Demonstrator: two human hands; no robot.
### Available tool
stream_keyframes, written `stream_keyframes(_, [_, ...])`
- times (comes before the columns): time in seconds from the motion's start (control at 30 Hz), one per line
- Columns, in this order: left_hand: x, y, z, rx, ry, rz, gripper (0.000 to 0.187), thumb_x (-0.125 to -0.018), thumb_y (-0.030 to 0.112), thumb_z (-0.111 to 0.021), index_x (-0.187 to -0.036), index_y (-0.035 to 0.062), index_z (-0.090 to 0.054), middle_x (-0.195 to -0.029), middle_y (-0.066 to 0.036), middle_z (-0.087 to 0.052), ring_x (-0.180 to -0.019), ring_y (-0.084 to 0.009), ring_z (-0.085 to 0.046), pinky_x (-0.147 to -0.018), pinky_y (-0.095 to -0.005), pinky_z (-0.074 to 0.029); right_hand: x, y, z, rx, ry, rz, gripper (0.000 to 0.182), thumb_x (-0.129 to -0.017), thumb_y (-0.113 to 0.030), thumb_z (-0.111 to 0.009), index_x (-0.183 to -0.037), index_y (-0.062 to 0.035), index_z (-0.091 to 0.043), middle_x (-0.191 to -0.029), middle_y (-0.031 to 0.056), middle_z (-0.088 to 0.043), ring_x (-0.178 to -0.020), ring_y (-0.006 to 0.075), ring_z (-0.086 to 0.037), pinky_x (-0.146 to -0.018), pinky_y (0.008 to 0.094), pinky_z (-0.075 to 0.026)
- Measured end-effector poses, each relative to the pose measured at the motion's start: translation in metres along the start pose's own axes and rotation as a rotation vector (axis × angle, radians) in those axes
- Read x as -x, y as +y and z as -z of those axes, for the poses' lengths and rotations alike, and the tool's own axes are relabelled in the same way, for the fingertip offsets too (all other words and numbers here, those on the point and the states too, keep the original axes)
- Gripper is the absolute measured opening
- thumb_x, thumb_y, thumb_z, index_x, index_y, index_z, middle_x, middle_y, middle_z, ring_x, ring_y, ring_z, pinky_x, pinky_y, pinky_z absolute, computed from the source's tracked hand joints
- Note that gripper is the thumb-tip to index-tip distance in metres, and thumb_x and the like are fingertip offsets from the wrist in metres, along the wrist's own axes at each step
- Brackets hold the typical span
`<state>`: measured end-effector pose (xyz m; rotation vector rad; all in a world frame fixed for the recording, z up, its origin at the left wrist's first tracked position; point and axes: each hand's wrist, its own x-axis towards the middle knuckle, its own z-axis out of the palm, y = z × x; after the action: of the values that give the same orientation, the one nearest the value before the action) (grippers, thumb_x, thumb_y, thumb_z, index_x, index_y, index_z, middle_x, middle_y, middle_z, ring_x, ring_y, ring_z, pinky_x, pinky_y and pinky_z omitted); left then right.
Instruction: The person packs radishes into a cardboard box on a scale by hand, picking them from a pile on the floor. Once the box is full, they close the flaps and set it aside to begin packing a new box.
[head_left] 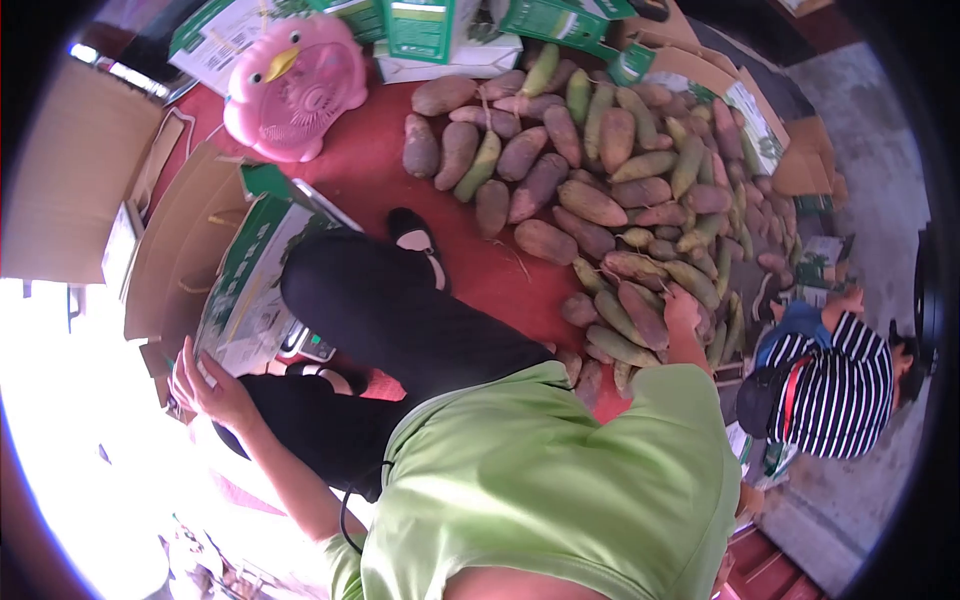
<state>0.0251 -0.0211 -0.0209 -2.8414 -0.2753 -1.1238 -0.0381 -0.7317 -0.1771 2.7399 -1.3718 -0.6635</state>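
Note:
A large pile of long, thick root vegetables [593,203], some reddish-purple and some green, covers the red floor on the right. My right hand [684,312] reaches down into its near side, at a reddish root [642,314]. The fingers are foreshortened, and their grip on a root cannot be made out. At the left, my left hand [212,392] has its fingers apart and holds nothing. It is beside an open green-and-white carton [255,275], near its lower edge. Part of a scale-like device [316,345] shows between that carton and my leg.
A pink animal-shaped fan [297,88] stands at the upper left. Green cartons [417,30] line the back, and opened cardboard [805,155] edges the pile. Another person in a striped shirt [835,390] bends at the right. Bright glare washes out the lower left.

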Motion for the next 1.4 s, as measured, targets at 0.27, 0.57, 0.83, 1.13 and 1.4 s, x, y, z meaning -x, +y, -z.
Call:
stream_keyframes(0.27, [-0.005,0.005,0.007,0.074,0.024,0.062,0.028,-0.084,0.008,-0.062,-0.111,0.0098,-0.066,-0.102,-0.007,-0.064,-0.098,-0.0257,-0.058,-0.098,-0.0430,-0.034,-0.030,0.035,-0.027,0.002,0.066,0.183,0.030,-0.091,-0.031,-0.051,-0.114,-0.0169,-0.063,-0.110,0.0153,-0.064,-0.103,0.0368,-0.059,-0.086,0.0481,-0.047])
stream_keyframes(0.57, [0.000,-0.005,0.000,0.107,0.033,0.118,0.024,-0.083,0.011,-0.064,-0.106,0.0152,-0.068,-0.101,-0.001,-0.064,-0.097,-0.0195,-0.058,-0.101,-0.0386,-0.031,-0.024,-0.023,0.018,-0.096,0.133,0.582,0.027,-0.092,-0.025,-0.050,-0.097,-0.0011,-0.062,-0.090,0.0238,-0.062,-0.086,0.0433,-0.058,-0.075,0.0478,-0.044])
stream_keyframes(0.83, [0.001,-0.004,0.006,0.086,0.018,0.114,0.023,-0.085,0.011,-0.064,-0.106,0.0163,-0.069,-0.101,-0.001,-0.065,-0.099,-0.0189,-0.059,-0.103,-0.0403,-0.031,-0.009,-0.144,0.063,-0.355,0.246,0.938,0.027,-0.093,-0.025,-0.054,-0.097,0.0012,-0.060,-0.080,0.0208,-0.059,-0.073,0.0355,-0.057,-0.067,0.0390,-0.046])
stream_keyframes(1.13, [0.000,-0.006,0.008,0.115,0.030,0.136,0.014,-0.084,0.011,-0.064,-0.096,0.0150,-0.069,-0.096,0.002,-0.064,-0.095,-0.0160,-0.060,-0.103,-0.0403,-0.029,0.131,-0.298,0.187,-1.105,-0.059,0.945,0.029,-0.098,-0.027,-0.049,-0.111,-0.0057,-0.065,-0.105,0.0029,-0.063,-0.092,0.0108,-0.059,-0.072,0.0269,-0.050])
stream_keyframes(1.4, [-0.001,-0.006,0.010,0.141,0.017,0.142,0.017,-0.082,0.009,-0.066,-0.097,0.0138,-0.070,-0.096,-0.001,-0.065,-0.091,-0.0189,-0.060,-0.100,-0.0396,-0.034,0.229,-0.390,0.286,-1.556,-0.207,1.470,0.030,-0.099,-0.023,-0.048,-0.111,0.0016,-0.061,-0.109,0.0099,-0.063,-0.099,0.0182,-0.060,-0.076,0.0370,-0.055])
